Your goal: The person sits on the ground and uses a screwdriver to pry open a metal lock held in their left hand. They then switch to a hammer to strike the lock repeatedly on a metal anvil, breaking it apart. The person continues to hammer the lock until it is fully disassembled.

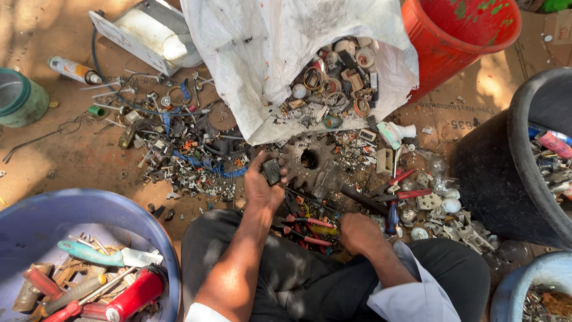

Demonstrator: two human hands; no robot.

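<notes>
Scrap surrounds us on the cardboard-covered ground [471,101]. Our left hand [262,185] grips a small dark rectangular part [272,171], fingers wrapped around it, just beside a rusty toothed gear [298,173]. Our right hand [360,234] rests knuckles-up, fingers curled, on red-handled pliers [304,222]; we cannot tell whether it grasps them. A white sack [262,53] of fittings lies behind, a blue tub [36,220] of tools at our left.

My left hand [260,186] pinches a small dark switch block [272,171] beside the rusty gear [308,160]; my right hand [359,234] rests on red-handled pliers [305,229].
</notes>
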